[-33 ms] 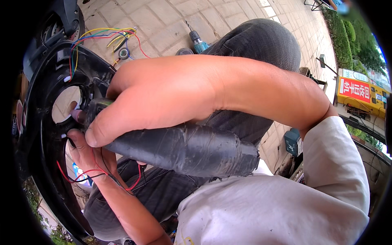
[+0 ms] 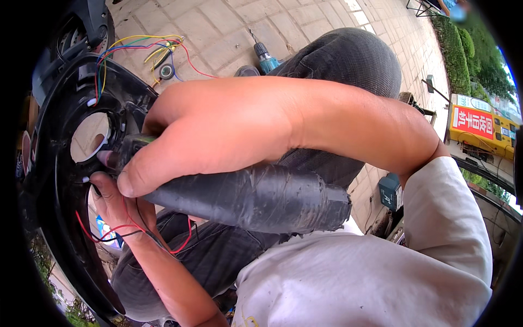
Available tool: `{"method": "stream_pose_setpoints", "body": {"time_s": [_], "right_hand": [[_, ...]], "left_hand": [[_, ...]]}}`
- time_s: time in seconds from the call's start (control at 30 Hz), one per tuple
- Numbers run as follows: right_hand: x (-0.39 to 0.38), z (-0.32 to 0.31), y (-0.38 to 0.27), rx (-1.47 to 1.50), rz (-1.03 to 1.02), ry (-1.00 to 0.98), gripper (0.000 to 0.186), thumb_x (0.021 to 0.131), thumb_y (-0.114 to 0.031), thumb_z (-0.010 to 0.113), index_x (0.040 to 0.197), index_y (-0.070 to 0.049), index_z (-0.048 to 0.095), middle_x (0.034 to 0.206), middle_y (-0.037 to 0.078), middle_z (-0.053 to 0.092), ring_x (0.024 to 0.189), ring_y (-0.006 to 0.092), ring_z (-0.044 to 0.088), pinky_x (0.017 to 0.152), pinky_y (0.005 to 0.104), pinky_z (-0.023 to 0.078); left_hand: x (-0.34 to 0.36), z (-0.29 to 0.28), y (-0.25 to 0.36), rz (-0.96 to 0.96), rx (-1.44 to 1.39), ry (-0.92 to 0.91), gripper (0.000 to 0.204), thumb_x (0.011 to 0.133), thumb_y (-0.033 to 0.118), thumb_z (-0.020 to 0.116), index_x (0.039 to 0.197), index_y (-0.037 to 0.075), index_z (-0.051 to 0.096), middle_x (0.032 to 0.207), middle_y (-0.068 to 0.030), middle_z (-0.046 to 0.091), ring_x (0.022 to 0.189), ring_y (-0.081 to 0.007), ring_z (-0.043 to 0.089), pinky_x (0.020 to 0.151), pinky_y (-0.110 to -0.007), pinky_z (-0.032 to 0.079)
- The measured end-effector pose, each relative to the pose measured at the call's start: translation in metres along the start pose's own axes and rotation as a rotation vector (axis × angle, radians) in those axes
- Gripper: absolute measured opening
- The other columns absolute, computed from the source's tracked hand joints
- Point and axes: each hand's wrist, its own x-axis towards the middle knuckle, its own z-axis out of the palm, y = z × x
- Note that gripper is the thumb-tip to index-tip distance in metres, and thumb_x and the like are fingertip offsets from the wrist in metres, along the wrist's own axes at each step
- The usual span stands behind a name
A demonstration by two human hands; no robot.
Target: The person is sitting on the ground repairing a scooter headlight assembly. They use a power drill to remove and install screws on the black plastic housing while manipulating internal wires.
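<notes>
My right hand (image 2: 190, 136) reaches across from the right and is closed round a thick, black, tape-wrapped power tool (image 2: 256, 199). Its thumb points down-left along the tool, and its other fingers are mostly hidden. A small pinkish tip (image 2: 105, 157) shows at the tool's front, beside the round hole in a large black plastic panel (image 2: 57, 201). Below that hole, my left hand (image 2: 117, 204) grips the panel, thumb up against it and the remaining fingers partly hidden. Thin red and black wires (image 2: 133, 226) trail over my left wrist.
Coloured wires (image 2: 139, 39) run from the panel's top to a small round part (image 2: 166, 71) on the paving. A teal cordless drill (image 2: 267, 62) lies beyond my knee (image 2: 354, 54). A dark battery box (image 2: 390, 192) and a yellow case (image 2: 504, 128) stand to the right.
The tool and my right hand have shifted very slightly to the right. My left hand stays at the panel.
</notes>
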Motion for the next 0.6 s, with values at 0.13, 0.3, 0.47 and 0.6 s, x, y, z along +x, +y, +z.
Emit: {"method": "stream_pose_setpoints", "body": {"time_s": [0.13,0.3,0.47,0.6], "right_hand": [[0.003,0.002,0.001,-0.005,-0.05,0.051,0.041,0.078,-0.029,0.071,0.096,0.008,0.069,0.091,0.014,0.069,0.08,0.0203,0.065,0.068,0.0344,0.052],[0.002,0.003,-0.001,0.07,-0.015,0.084,0.037,0.077,-0.025,0.07,0.093,0.008,0.069,0.085,0.012,0.069,0.072,0.0191,0.064,0.062,0.0333,0.051],[0.002,0.004,-0.004,0.04,-0.003,0.1,0.036,0.076,-0.024,0.071,0.091,0.009,0.068,0.083,0.012,0.069,0.07,0.0192,0.064,0.061,0.0332,0.051],[0.003,0.005,-0.005,0.036,0.005,0.113,0.037,0.075,-0.024,0.071,0.09,0.01,0.068,0.083,0.013,0.069,0.07,0.02,0.064,0.061,0.0337,0.051]], "left_hand": [[-0.006,0.008,0.0,0.077,0.051,-0.193,0.075,0.088,0.047,0.066,0.139,-0.002,0.041,0.128,-0.0169,0.056,0.111,-0.0297,0.06,0.098,-0.044,0.048],[-0.01,0.015,0.0,0.14,0.12,-0.256,0.074,0.089,0.045,0.066,0.139,-0.003,0.042,0.129,-0.0168,0.056,0.113,-0.0296,0.059,0.098,-0.044,0.048],[-0.011,0.018,0.004,0.146,0.114,-0.287,0.072,0.089,0.043,0.067,0.138,-0.004,0.044,0.128,-0.016,0.057,0.113,-0.0288,0.059,0.098,-0.044,0.048],[-0.01,0.016,0.003,0.157,0.101,-0.3,0.071,0.089,0.043,0.068,0.137,-0.004,0.044,0.121,-0.0137,0.059,0.109,-0.0266,0.06,0.097,-0.043,0.048]]}}
